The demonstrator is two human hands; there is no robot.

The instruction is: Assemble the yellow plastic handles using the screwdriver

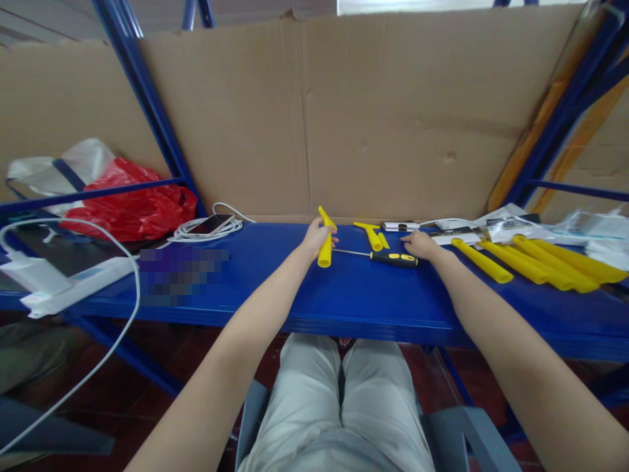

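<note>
My left hand [314,240] is closed around a yellow tubular plastic handle [325,252], its wide hollow end toward me and a narrower tip pointing up and away. Close by on the blue table lies a screwdriver [393,259] with a black and yellow grip, its shaft pointing toward my left hand. My right hand [419,244] rests just beyond the screwdriver's grip, fingers reaching left and apart; nothing shows in them. Left of those fingers lie another yellow handle [372,237] and a small yellow piece [383,240]. A small black and white item [399,226] lies behind.
Several yellow handles [484,262] lie at right beside plastic packets [518,226]. On the left are a phone [211,225], a coiled white cable [230,229], a power strip [81,286] and a red bag [132,203]. Cardboard [393,118] backs the blue table [275,282].
</note>
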